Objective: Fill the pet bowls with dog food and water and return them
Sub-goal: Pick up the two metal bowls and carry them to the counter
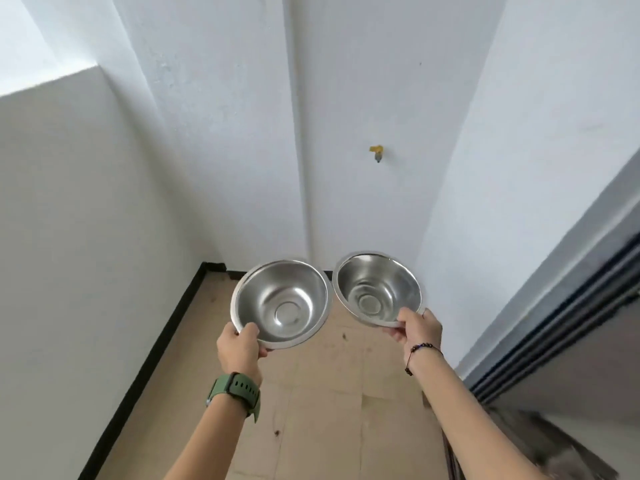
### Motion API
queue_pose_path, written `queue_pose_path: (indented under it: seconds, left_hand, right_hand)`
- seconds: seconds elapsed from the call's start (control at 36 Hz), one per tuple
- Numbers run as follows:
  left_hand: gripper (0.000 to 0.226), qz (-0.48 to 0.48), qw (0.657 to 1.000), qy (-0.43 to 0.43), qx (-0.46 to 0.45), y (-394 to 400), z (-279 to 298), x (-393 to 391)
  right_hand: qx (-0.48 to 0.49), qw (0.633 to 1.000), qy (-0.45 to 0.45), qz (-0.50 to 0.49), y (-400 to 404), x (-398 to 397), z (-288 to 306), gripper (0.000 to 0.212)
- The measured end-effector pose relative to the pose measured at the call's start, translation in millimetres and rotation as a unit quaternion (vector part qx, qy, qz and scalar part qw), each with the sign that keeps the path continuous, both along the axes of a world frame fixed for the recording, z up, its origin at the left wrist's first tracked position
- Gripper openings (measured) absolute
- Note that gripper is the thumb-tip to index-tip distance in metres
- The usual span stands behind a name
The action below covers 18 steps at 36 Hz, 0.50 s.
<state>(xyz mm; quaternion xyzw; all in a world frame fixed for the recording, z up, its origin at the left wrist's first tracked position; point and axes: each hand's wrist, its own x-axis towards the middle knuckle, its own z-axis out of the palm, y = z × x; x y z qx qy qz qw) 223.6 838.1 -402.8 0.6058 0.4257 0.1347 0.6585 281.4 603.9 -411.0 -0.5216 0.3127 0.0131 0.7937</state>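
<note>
I hold two shiny steel pet bowls side by side at waist height, both with nothing inside. My left hand (241, 348), with a green watch on its wrist, grips the near rim of the left bowl (281, 303). My right hand (418, 330), with a dark bead bracelet, pinches the near rim of the right bowl (378, 288), which tilts a little towards me. The two rims nearly touch. A small yellow tap (376, 152) sticks out of the white wall ahead, above the bowls.
I stand in a narrow corner with white walls left, ahead and right. The floor (318, 403) is beige tile with a black skirting along the left wall. A grey sliding door frame (568, 341) runs along the right side.
</note>
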Motion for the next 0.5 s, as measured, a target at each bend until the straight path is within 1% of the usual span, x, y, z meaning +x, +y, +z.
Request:
queue_pose_path:
  seconds: [0.08,0.19,0.33,0.42,0.5]
  left_hand:
    - [0.013,-0.047,0.999,-0.004,0.009,-54.7,4.1,6.9]
    - [0.015,-0.12,0.993,0.006,-0.006,-129.0,6.8,10.7]
    - [0.011,-0.206,0.978,0.009,-0.02,-217.9,8.6,12.0]
    - [0.013,-0.273,0.962,0.016,-0.023,-271.3,5.6,10.4]
    - [0.012,-0.36,0.932,0.021,-0.03,-329.0,2.3,6.7]
  right_hand:
    - [0.003,0.999,-0.013,-0.047,-61.2,-23.9,10.2,0.023]
    - [-0.004,0.991,-0.032,-0.128,-136.7,-65.7,18.4,0.021]
    - [-0.024,0.974,-0.016,-0.224,-224.3,-115.7,15.9,0.026]
    - [-0.029,0.958,-0.009,-0.285,-270.6,-140.7,14.7,0.027]
    - [-0.039,0.936,-0.007,-0.35,-311.9,-165.1,17.9,0.026]
